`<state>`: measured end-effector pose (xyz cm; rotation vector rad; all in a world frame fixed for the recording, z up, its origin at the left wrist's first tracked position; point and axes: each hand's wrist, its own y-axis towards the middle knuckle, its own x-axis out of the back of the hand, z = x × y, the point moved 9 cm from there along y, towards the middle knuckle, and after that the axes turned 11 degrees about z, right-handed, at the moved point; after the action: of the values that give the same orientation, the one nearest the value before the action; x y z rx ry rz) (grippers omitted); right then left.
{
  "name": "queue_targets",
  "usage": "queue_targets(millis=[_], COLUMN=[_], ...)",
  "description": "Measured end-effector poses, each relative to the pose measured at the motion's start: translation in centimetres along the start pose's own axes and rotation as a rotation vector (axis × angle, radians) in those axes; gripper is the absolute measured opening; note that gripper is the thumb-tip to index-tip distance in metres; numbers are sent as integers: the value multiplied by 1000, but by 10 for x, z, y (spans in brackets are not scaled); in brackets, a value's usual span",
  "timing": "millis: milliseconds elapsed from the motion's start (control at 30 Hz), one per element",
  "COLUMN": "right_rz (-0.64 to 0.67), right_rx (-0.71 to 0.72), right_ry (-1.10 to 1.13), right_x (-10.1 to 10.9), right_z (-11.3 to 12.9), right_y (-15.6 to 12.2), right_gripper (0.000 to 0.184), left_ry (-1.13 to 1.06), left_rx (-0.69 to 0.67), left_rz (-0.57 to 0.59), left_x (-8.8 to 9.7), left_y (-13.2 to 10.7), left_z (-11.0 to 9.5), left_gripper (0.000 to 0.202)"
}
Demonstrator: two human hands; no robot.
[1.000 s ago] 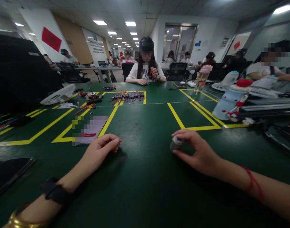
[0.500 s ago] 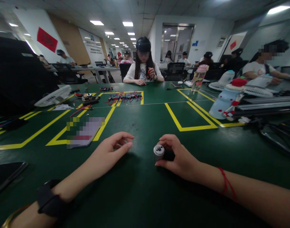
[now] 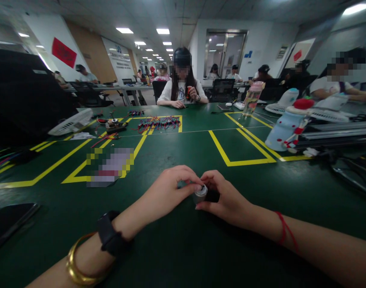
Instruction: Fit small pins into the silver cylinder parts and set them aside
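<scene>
A small silver electric motor [image 3: 201,196] stands upright on the green table in front of me. My right hand [image 3: 229,200] is closed around its side, thumb at the near edge and fingers behind. Over the motor's top, my left hand [image 3: 171,188] has its thumb and forefinger pinched at the small shaft there. Those fingertips cover most of the top face.
A blurred-out flat item [image 3: 111,168] lies to the left, with a bundle of thin wires [image 3: 160,123] beyond it. At right stand a blue bottle [image 3: 280,130] and a clear bottle [image 3: 252,100]. A co-worker [image 3: 183,86] sits opposite.
My left hand has moved right, from apart beside the motor to its top, and its fingers have closed there. My right hand keeps its grip on the motor in the same place.
</scene>
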<state>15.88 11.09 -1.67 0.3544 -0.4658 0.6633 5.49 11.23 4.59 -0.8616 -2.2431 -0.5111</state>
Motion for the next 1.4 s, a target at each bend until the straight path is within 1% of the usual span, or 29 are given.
queue_targets(millis=[67,133,200,233,300,367,500,600,667,733,800,867,933,1000,1100,1200,1267,1300,1333,1400], right_rz=[6,12,6,-2,-19,-17,-4,3,12,21,28,29,33,30,41,70,39,-5,-64,-207], right_rx=[2,6,-2,-8,-19,-24,-47,-53,-56,-62,-72,-78,-72,-44,0,20,16,2,-26,-130], right_ry=[-18,-38,-91,-128,-194,-225,-248,-247,-253,-266,-277,-289,-301,-322,-381,-421,-425,-433,-452,-526], right_x=[0,0,1,2,4,4,3,3,2,1,1,1,1,1,-2,-5,4,14,30,71], right_z=[1,3,6,8,12,15,15,14,14,13,13,13,14,16,22,25,23,21,18,5], right_y=[0,0,-1,-1,-2,-2,-2,-2,-1,-1,-2,-3,-4,-4,-4,-3,-6,-9,-14,-31], right_gripper=[56,55,52,51,49,47,43,42,41,40,40,40,42,46,44,40,42,44,45,48], left_ry=[2,1,-2,-4,-11,-5,130,205,178,66,-84,-230,-365,-477,-529,-489,-477,-474,-472,-466], left_rx=[7,23,41,49,56,59,118,151,144,124,141,213,287,299,310,355,373,380,385,394], left_rz=[-38,-105,-172,-186,-173,-135,-65,-38,-34,-35,-79,-197,-330,-395,-502,-563,-561,-562,-568,-572], left_x=[3,11,17,17,12,1,-19,-24,-23,-17,-4,16,36,48,59,60,58,57,57,58], left_y=[-1,-4,-11,-14,-20,-24,-26,-26,-25,-25,-28,-38,-54,-70,-92,-105,-106,-106,-106,-105], left_z=[-3,-2,5,10,21,31,44,46,45,46,52,66,85,99,119,131,135,135,135,134], left_gripper=[11,10,10,10,9,9,9,9,11,15,18,20,22,21,20,20,21,21,21,21])
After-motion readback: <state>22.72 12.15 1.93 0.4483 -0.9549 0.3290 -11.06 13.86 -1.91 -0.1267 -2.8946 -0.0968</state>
